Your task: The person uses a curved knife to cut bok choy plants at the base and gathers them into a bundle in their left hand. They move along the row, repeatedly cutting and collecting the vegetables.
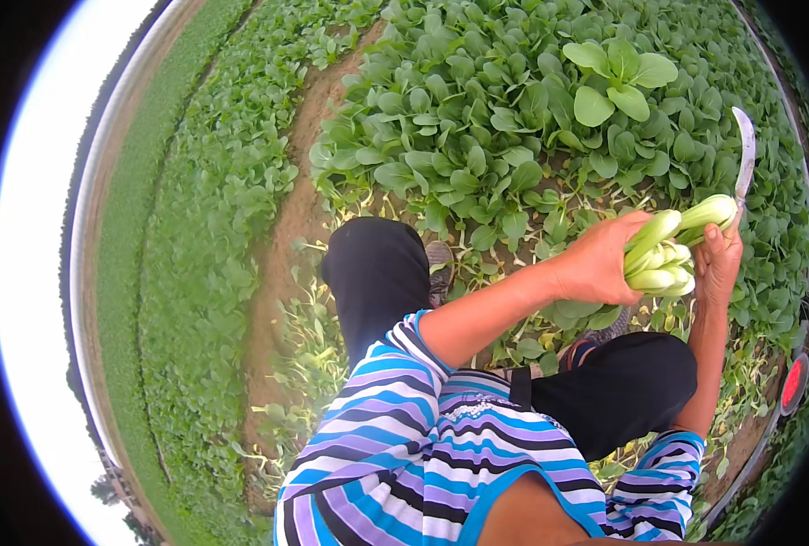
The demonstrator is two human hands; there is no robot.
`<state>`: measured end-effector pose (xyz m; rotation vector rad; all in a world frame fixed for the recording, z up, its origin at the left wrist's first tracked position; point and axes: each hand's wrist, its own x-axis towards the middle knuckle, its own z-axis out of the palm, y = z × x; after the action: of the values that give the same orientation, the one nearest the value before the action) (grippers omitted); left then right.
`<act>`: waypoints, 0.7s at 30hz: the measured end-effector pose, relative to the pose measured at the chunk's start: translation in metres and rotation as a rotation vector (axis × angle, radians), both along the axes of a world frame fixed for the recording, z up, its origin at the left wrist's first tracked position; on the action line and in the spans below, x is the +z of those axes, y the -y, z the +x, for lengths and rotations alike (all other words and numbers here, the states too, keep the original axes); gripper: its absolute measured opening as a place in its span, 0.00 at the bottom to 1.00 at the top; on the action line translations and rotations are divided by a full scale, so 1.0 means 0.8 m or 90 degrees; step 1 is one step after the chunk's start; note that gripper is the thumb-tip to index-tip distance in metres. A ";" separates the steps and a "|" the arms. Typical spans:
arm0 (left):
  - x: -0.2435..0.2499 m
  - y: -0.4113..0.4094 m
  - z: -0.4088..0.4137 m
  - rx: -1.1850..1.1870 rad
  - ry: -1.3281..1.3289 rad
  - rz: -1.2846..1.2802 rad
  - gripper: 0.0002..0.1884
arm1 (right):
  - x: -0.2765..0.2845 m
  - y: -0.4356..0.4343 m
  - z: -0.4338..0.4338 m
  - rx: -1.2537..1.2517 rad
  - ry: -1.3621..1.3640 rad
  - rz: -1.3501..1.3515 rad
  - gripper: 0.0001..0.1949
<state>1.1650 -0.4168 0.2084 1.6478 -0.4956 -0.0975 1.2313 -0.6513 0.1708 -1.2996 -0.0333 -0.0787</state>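
Note:
My left hand (pixel 601 263) is wrapped around a bunch of bok choy (pixel 660 266), its pale green stem bases pointing right. Green leaves (pixel 575 312) hang below that hand. Close beside it, my right hand (pixel 717 263) grips a curved harvesting knife (pixel 745 153), whose blade points up and away from me; the handle is mostly hidden. The thumb of the same hand presses on another bok choy (pixel 710 213), which touches the top of the bunch. Where this plant's leaves lie cannot be made out.
Dense standing bok choy (pixel 473 123) grows ahead, with one larger, lighter plant (pixel 616 82) above the rest. Cut leaves and stems (pixel 309 355) litter the soil near my knees. A bare dirt furrow (pixel 302 184) runs at left. A red round object (pixel 795 383) is at far right.

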 end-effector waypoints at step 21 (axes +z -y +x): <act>0.163 -0.194 -0.015 0.342 0.133 -0.501 0.43 | 0.245 -0.337 -0.026 0.206 0.247 -0.056 0.20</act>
<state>1.1529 -0.2619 0.3388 0.9628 -0.1847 0.6039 1.2101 -0.3817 0.3671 -1.3360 -0.5820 -0.0516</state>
